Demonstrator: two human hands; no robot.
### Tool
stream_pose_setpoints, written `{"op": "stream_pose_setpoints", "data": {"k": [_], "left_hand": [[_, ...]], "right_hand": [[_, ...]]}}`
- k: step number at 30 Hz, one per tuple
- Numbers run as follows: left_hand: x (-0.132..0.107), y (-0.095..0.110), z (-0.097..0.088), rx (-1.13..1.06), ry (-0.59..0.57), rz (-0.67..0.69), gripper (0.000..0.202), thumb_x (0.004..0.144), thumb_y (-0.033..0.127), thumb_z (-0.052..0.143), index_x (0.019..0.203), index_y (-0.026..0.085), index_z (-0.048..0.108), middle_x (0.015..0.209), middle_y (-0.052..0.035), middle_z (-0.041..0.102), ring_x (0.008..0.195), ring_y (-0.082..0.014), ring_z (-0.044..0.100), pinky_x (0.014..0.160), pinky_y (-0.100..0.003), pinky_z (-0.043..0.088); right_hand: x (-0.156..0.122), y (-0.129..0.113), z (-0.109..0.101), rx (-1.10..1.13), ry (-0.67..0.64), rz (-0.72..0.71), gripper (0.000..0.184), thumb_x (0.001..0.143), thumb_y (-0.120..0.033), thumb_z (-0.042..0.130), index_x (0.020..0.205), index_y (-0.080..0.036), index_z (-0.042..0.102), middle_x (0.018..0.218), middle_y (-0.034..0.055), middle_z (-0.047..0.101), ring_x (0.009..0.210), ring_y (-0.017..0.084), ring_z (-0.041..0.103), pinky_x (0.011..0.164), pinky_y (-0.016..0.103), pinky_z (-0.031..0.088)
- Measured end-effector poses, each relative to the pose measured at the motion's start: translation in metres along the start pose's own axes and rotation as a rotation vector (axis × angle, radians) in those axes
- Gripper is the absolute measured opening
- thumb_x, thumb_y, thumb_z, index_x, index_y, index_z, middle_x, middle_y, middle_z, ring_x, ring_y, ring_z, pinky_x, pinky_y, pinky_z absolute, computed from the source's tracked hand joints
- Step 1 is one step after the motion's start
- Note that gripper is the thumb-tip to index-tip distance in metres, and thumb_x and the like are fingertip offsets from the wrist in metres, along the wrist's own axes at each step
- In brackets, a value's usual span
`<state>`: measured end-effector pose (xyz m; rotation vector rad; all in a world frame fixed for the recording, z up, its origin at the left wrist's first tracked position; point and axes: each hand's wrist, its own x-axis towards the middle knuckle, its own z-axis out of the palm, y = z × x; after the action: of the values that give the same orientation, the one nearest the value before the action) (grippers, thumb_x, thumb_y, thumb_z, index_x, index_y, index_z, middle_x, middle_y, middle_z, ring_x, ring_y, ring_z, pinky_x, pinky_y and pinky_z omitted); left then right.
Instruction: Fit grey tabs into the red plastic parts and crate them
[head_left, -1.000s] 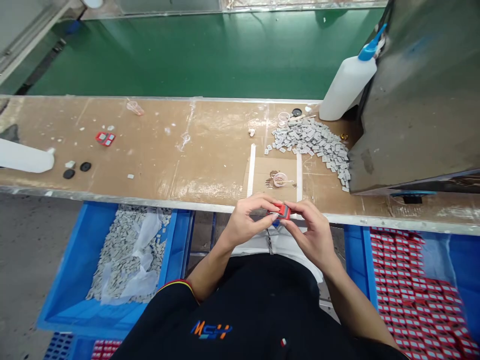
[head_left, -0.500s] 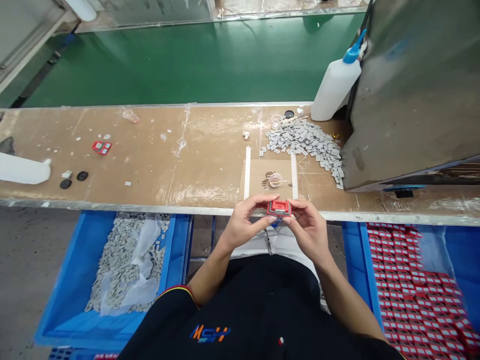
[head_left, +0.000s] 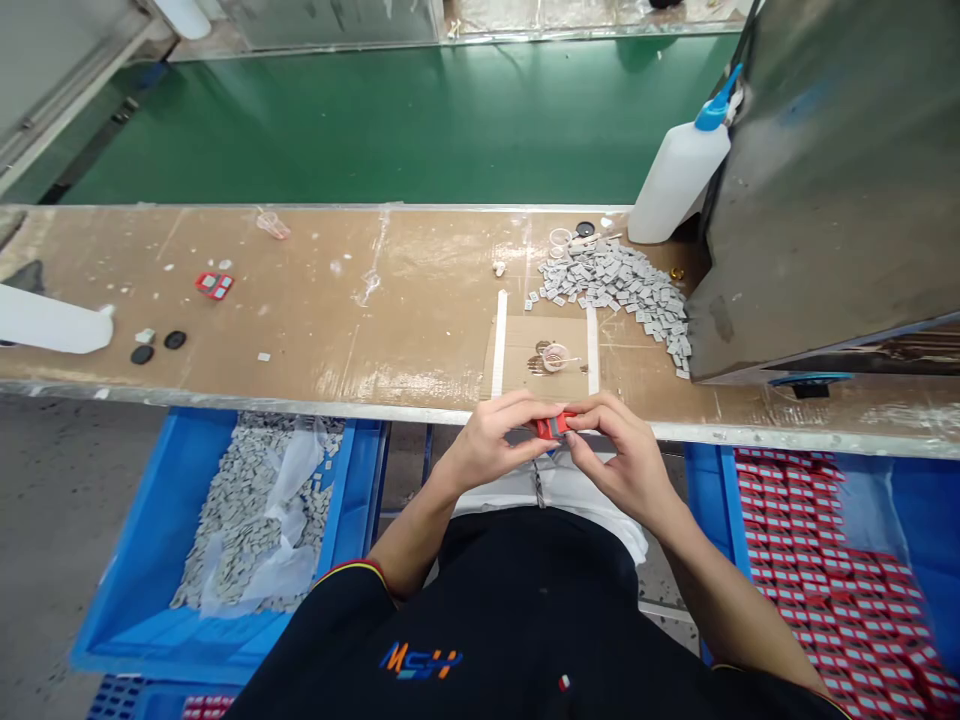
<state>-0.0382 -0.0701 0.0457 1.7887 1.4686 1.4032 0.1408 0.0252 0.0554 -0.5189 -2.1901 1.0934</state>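
Observation:
Between both hands, just over the front edge of the bench, is a small red plastic part [head_left: 553, 427] with a grey band across it. My left hand [head_left: 499, 440] pinches its left side between thumb and fingers. On its right side, my right hand [head_left: 619, 450] has thumb and fingertips closed on it. The fingers cover much of the part. Beyond the hands, a small clear cup [head_left: 555, 358] with a thin stick in it sits on a cardboard patch between two white tape strips. Past that lies a pile of small grey tiles [head_left: 619, 285].
A white bottle with a blue nozzle [head_left: 679, 180] leans by a metal box [head_left: 825, 200]. Another white bottle [head_left: 56, 320] lies at left near a red part [head_left: 215, 285]. Blue crates hold grey pieces [head_left: 255, 510] and rows of red parts [head_left: 825, 570]. A green belt [head_left: 375, 125] runs behind.
The red part has turned in my hands, so its recessed face no longer shows and a grey-banded side does. My right fingers have shifted over it. The view has moved slightly.

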Motion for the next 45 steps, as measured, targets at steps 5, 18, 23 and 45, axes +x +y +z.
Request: {"op": "stream_pose_setpoints", "data": {"k": [5, 18, 23, 45], "left_hand": [[-0.002, 0.007, 0.001, 0.033, -0.021, -0.013, 0.025, 0.09, 0.018, 0.071, 0.115, 0.014, 0.069, 0.096, -0.0083, 0.072, 0.085, -0.0158, 0.07, 0.077, -0.029, 0.06], [0.0, 0.01, -0.003, 0.001, -0.047, -0.018, 0.034, 0.09, 0.022, 0.073, 0.123, 0.017, 0.068, 0.098, -0.0076, 0.071, 0.084, -0.0149, 0.067, 0.076, -0.027, 0.059], [0.0, 0.002, -0.003, -0.183, -0.032, -0.033, 0.033, 0.091, 0.029, 0.073, 0.122, 0.02, 0.071, 0.103, -0.0098, 0.072, 0.089, -0.0167, 0.069, 0.077, -0.028, 0.059], [-0.012, 0.015, 0.007, -0.384, 0.174, -0.132, 0.019, 0.095, 0.03, 0.066, 0.112, 0.021, 0.066, 0.124, -0.0122, 0.072, 0.115, -0.0234, 0.07, 0.094, -0.039, 0.06]], "right_hand": [[-0.005, 0.002, 0.005, 0.039, -0.006, 0.012, 0.011, 0.09, -0.012, 0.061, 0.086, -0.023, 0.06, 0.088, 0.003, 0.063, 0.08, 0.017, 0.063, 0.069, 0.029, 0.05], [-0.01, -0.006, 0.002, 0.002, 0.061, -0.041, 0.011, 0.093, -0.012, 0.061, 0.095, -0.023, 0.06, 0.1, 0.0069, 0.065, 0.092, 0.019, 0.068, 0.075, 0.032, 0.057], [-0.005, -0.015, -0.006, -0.14, 0.029, -0.167, 0.015, 0.094, -0.012, 0.063, 0.104, -0.023, 0.06, 0.103, 0.0088, 0.067, 0.095, 0.02, 0.069, 0.077, 0.033, 0.059], [-0.004, -0.031, -0.006, -0.175, 0.051, -0.148, 0.036, 0.095, -0.021, 0.066, 0.13, -0.028, 0.059, 0.114, 0.0094, 0.073, 0.102, 0.025, 0.071, 0.087, 0.044, 0.061]]}}
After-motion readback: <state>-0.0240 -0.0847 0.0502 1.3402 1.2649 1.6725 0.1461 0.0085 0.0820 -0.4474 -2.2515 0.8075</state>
